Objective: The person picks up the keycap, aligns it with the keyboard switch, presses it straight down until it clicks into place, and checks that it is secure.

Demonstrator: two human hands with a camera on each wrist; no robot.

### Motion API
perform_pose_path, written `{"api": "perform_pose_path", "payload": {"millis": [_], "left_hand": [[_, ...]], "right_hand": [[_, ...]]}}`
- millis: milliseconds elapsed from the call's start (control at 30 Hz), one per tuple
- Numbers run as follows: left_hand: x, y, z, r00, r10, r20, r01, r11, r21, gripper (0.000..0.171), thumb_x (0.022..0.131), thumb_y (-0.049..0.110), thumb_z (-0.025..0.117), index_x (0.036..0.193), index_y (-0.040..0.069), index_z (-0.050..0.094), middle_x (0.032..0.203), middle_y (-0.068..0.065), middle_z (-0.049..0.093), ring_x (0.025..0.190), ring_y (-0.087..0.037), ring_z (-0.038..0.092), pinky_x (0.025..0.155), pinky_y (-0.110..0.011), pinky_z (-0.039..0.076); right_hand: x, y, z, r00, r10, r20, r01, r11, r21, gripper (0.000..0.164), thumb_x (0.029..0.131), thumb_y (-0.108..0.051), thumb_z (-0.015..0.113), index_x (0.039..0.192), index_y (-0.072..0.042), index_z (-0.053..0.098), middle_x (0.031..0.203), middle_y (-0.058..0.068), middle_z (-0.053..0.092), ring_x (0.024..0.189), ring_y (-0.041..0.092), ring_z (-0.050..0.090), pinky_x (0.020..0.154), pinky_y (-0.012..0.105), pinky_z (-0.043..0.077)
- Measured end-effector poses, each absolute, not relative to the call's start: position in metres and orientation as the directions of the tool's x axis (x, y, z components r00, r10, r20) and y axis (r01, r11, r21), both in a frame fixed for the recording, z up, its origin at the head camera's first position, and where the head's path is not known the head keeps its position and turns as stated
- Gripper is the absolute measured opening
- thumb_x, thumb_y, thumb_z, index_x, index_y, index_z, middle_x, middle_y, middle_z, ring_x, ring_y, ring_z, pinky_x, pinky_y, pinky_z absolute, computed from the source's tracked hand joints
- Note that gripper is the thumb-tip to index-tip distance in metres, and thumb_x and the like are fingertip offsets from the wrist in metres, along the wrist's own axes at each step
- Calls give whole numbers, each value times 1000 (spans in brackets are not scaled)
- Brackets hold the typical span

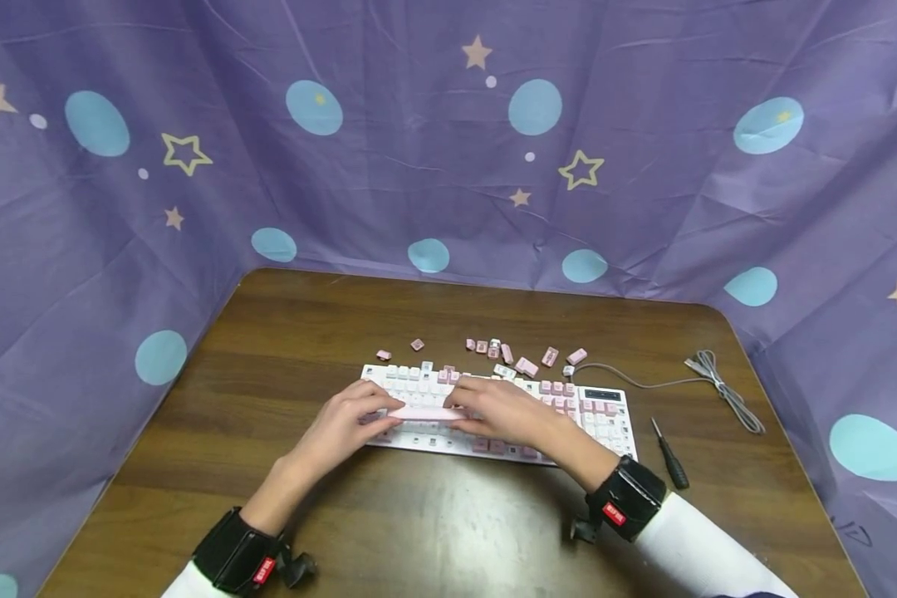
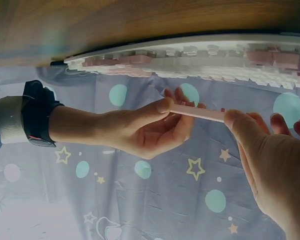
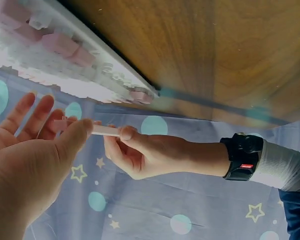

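A long pink spacebar keycap (image 1: pixel 428 413) is held level above a white keyboard (image 1: pixel 605 428). My left hand (image 1: pixel 341 421) pinches its left end between thumb and fingers. At the other end, my right hand (image 1: pixel 504 409) pinches it the same way. Both wrist views show a gap between the spacebar (image 2: pixel 197 112) and the keyboard (image 2: pixel 190 50). The keyboard carries white and pink keycaps, and bare switches show along its bottom row. Part of its middle is hidden behind my hands.
Several loose pink keycaps (image 1: pixel 526 366) lie scattered behind the keyboard on the wooden table (image 1: pixel 448 507). A grey cable (image 1: pixel 727 390) with a USB plug lies coiled at the right. A black-handled screwdriver (image 1: pixel 671 459) rests right of the keyboard. A purple curtain (image 1: pixel 419 191) surrounds the table.
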State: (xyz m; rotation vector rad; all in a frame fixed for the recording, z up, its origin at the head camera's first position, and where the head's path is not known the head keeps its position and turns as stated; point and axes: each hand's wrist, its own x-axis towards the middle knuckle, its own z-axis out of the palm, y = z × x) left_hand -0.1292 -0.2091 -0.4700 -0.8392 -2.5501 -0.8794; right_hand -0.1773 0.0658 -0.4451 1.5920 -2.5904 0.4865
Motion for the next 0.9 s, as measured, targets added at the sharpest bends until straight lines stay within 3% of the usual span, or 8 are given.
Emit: {"api": "perform_pose_path", "payload": {"millis": [267, 400, 533, 567, 800, 900], "left_hand": [[-130, -209, -476, -788, 453, 418, 613, 643, 458, 20, 80, 25, 75, 99, 18, 73, 91, 9, 63, 82, -7, 54, 69, -24, 46], [-132, -209, -479, -776, 488, 400, 629, 643, 436, 17, 81, 25, 74, 97, 19, 72, 92, 11, 63, 88, -5, 52, 79, -28, 46], [-133, -209, -481, -760, 522, 387, 649, 634, 421, 16, 81, 25, 74, 96, 20, 72, 92, 13, 59, 90, -4, 50, 81, -27, 44], [-132, -209, -482, -756, 529, 386, 655, 630, 417, 15, 81, 24, 74, 96, 20, 72, 91, 14, 59, 90, -4, 49, 77, -25, 44], [-131, -211, -493, -719, 572, 395, 695, 602, 394, 16, 80, 19, 75, 95, 17, 72, 87, 12, 58, 82, -3, 49, 85, -29, 42], [-132, -211, -495, -716, 573, 399, 698, 606, 382, 15, 80, 18, 75, 94, 17, 71, 87, 11, 58, 82, -3, 49, 78, -27, 43]], "right_hand": [[-169, 68, -457, -551, -799, 242, -829, 490, -269, 17, 87, -27, 66, 101, -19, 66, 92, -8, 57, 75, 3, 52, 66, 22, 47], [-165, 67, -461, -590, -778, 217, -801, 527, -284, 13, 85, -29, 68, 94, -20, 63, 86, -10, 56, 71, 3, 49, 63, 22, 45], [-162, 67, -465, -601, -771, 211, -793, 541, -280, 14, 84, -31, 69, 89, -20, 62, 84, -10, 54, 70, 3, 48, 62, 22, 44], [-161, 67, -466, -603, -769, 212, -791, 543, -280, 14, 84, -31, 70, 89, -20, 62, 84, -10, 54, 70, 3, 49, 62, 22, 44], [-149, 62, -471, -610, -759, 228, -789, 557, -259, 14, 83, -26, 71, 85, -18, 60, 83, -9, 54, 73, 6, 53, 64, 25, 48], [-147, 61, -474, -602, -757, 254, -798, 559, -224, 15, 83, -27, 71, 83, -18, 58, 82, -8, 51, 71, 7, 51, 61, 25, 47]]}}
